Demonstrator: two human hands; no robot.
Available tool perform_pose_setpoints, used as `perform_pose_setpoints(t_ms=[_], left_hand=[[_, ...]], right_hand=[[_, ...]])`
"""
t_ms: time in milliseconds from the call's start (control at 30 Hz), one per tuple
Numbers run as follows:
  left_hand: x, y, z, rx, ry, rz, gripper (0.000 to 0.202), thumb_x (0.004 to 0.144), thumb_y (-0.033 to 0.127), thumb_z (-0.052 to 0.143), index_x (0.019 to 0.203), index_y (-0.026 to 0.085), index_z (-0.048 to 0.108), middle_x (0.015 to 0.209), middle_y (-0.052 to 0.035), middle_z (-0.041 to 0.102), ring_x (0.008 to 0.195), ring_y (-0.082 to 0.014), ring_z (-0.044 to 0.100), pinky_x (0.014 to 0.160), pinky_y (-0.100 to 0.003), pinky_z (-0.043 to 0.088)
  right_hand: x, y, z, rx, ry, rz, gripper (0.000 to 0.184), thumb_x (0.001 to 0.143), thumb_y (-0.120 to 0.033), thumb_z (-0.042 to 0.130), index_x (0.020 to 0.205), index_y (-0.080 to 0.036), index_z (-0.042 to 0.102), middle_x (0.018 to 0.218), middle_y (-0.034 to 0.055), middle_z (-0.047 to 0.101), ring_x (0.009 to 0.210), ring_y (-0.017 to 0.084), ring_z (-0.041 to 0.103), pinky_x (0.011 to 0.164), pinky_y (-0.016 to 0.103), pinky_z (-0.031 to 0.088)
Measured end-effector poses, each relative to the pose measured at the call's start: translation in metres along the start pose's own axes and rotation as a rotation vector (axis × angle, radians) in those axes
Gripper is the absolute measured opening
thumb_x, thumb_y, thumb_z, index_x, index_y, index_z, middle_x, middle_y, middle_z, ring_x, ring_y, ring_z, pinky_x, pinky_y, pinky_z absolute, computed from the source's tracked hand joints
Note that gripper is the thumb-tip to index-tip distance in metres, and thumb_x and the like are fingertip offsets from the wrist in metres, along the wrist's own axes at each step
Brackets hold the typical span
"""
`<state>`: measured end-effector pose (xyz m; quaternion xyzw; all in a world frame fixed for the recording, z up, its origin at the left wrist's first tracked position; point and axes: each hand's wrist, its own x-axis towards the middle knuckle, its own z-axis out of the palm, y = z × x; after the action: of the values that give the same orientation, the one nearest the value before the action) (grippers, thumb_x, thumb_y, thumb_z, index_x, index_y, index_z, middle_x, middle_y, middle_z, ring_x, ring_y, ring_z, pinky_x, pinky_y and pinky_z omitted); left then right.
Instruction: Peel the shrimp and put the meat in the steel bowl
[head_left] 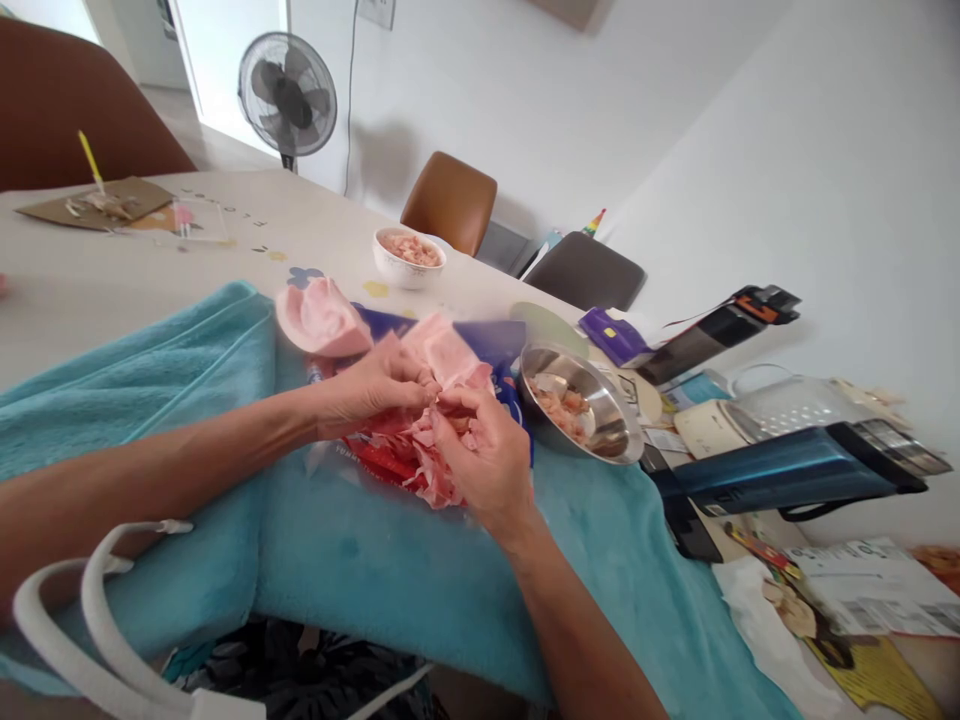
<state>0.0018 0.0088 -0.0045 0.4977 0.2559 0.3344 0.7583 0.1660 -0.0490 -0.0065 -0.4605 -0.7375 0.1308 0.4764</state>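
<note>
My left hand [382, 385] and my right hand [484, 450] meet over a pile of torn pink membrane [431, 470]. Thumbs and fingertips of both hands pinch one small piece of pink pomelo, mostly hidden by the fingers. Under the pile lies a red and blue printed plastic bag [375, 460]. A thick, pale pink piece of pomelo peel [322, 318] rests left of the hands, and another pink peel piece [442, 350] is just behind the fingers. To the right, a tilted steel bowl [622, 425] contains pink pulp.
A teal towel [360, 570] covers the table's near side. Behind stands a white bowl [394, 270] of pink pulp. At right lie a blue bottle [780, 465], a dark bottle [697, 340] and a purple pack [613, 335]. White cable loops [97, 610] hang front left.
</note>
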Motion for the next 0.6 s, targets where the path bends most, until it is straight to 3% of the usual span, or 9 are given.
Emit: perform_pose_setpoints(t_ms=[267, 333, 533, 600], left_hand=[[-0.001, 0.001, 0.002, 0.049, 0.020, -0.011, 0.023, 0.071, 0.025, 0.076, 0.059, 0.013, 0.060, 0.051, 0.0028, 0.051, 0.044, -0.0033, 0.041, 0.042, -0.015, 0.029], [-0.002, 0.002, 0.002, 0.084, 0.015, 0.007, 0.022, 0.073, 0.023, 0.073, 0.059, 0.013, 0.059, 0.048, 0.0043, 0.049, 0.040, -0.0017, 0.035, 0.039, -0.014, 0.024], [-0.002, 0.004, 0.004, 0.300, 0.048, 0.091, 0.017, 0.073, 0.013, 0.064, 0.057, 0.013, 0.058, 0.048, 0.0038, 0.050, 0.042, -0.0017, 0.036, 0.040, -0.014, 0.024], [-0.002, 0.006, 0.005, 0.381, 0.077, 0.117, 0.017, 0.072, 0.011, 0.061, 0.056, 0.013, 0.057, 0.050, 0.0030, 0.051, 0.044, -0.0023, 0.039, 0.042, -0.014, 0.026]], right_hand=[[-0.001, -0.003, -0.001, -0.030, 0.045, -0.040, 0.010, 0.087, -0.019, 0.058, 0.088, -0.022, 0.068, 0.087, 0.0019, 0.073, 0.080, 0.015, 0.068, 0.076, 0.029, 0.054], [-0.001, -0.005, -0.001, 0.001, 0.047, 0.008, 0.011, 0.085, -0.018, 0.058, 0.085, -0.022, 0.068, 0.086, 0.0020, 0.073, 0.080, 0.015, 0.068, 0.076, 0.029, 0.053], [0.005, -0.011, 0.000, 0.538, -0.055, 0.579, 0.008, 0.076, -0.026, 0.067, 0.072, -0.019, 0.067, 0.063, -0.0024, 0.065, 0.054, 0.011, 0.060, 0.056, 0.025, 0.051], [0.007, -0.012, 0.000, 0.711, -0.061, 0.697, 0.010, 0.072, -0.027, 0.071, 0.069, -0.018, 0.067, 0.061, -0.0030, 0.063, 0.052, 0.010, 0.059, 0.053, 0.023, 0.051]])
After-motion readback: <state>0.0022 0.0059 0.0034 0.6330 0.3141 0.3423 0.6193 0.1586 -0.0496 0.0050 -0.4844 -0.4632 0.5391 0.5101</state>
